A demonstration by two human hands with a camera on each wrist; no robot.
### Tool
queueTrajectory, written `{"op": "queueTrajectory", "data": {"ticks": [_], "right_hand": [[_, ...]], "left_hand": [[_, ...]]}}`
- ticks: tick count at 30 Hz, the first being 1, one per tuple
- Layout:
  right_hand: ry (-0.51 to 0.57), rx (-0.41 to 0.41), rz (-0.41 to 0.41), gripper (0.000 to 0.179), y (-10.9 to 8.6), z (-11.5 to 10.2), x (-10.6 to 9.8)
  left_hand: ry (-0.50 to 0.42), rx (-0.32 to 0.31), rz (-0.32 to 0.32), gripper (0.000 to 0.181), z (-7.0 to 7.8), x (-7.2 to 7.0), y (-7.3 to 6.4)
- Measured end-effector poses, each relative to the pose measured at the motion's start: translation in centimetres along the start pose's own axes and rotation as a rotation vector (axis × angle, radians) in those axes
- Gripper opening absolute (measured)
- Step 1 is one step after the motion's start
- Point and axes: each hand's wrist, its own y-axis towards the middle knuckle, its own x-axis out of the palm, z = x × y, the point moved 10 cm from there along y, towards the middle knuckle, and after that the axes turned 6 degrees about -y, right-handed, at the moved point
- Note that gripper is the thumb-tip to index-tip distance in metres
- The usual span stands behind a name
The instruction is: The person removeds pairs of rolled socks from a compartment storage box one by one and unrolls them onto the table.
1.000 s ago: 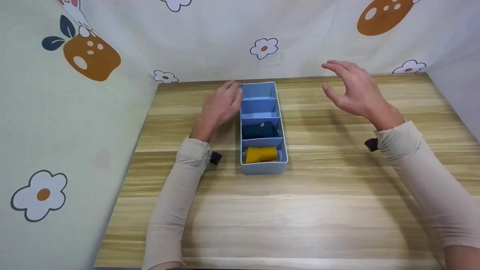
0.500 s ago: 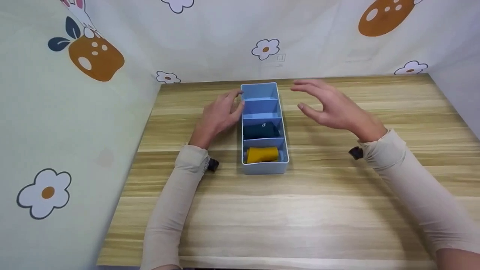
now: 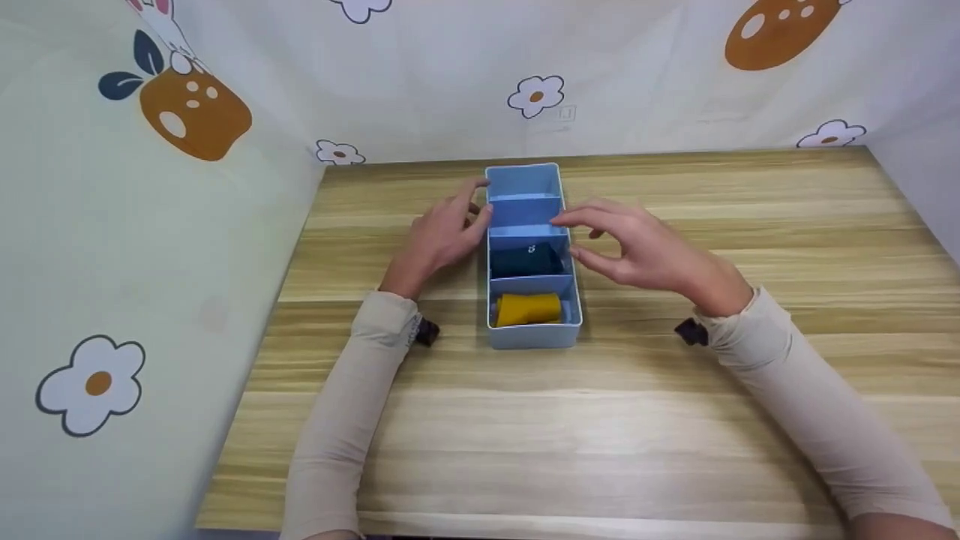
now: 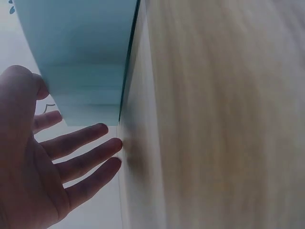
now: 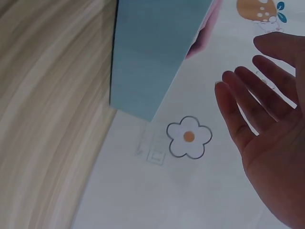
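A long light-blue box [image 3: 534, 337] with a row of compartments lies lengthwise on the table. A yellow folded cloth [image 3: 529, 309] fills much of its nearest compartment, and a dark green folded cloth [image 3: 525, 260] with a small white mark sits in the one behind. The two far compartments hold nothing visible. My left hand [image 3: 442, 236] is at the box's left side, thumb and forefinger at the rim, other fingers spread loosely in the left wrist view. Over the right rim hovers my right hand [image 3: 649, 247], thumb and fingers apart, nothing between them; the right wrist view shows it beside the box wall.
The wood-grain table [image 3: 570, 450] extends to both sides and in front of the box. A pale cloth backdrop [image 3: 442, 82] with flower and orange prints rises behind and at both sides. Each sleeve carries a small black device near the wrist.
My right hand has come left and nearer, from well right of the box to its right rim. My left hand has shifted slightly along the left side. The box contents look the same.
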Motion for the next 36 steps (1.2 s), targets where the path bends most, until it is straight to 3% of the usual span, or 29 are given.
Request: {"op": "queueTrajectory", "data": {"ticks": [5, 13, 17, 28, 36], "right_hand": [[0.053, -0.001, -0.034, 0.040, -0.1, -1.3, 0.8], [0.086, 0.016, -0.230, 0.026, 0.0, -2.4, 3.6], [0.056, 0.036, -0.284, 0.025, -0.1, -2.4, 4.7], [-0.099, 0.046, -0.276, 0.029, 0.3, -2.9, 5.9], [-0.211, 0.067, -0.316, 0.040, 0.3, -3.2, 7.1]], "left_hand": [[-0.019, -0.006, -0.006, 0.056, -0.1, 0.2, 0.0], [-0.012, -0.015, -0.010, 0.057, -0.2, 0.1, -0.1], [-0.010, -0.003, -0.002, 0.057, -0.2, 0.2, -0.1], [-0.014, -0.033, -0.031, 0.058, -0.2, 0.6, 0.0], [-0.019, -0.037, -0.037, 0.059, -0.4, 0.6, 0.0]]}}
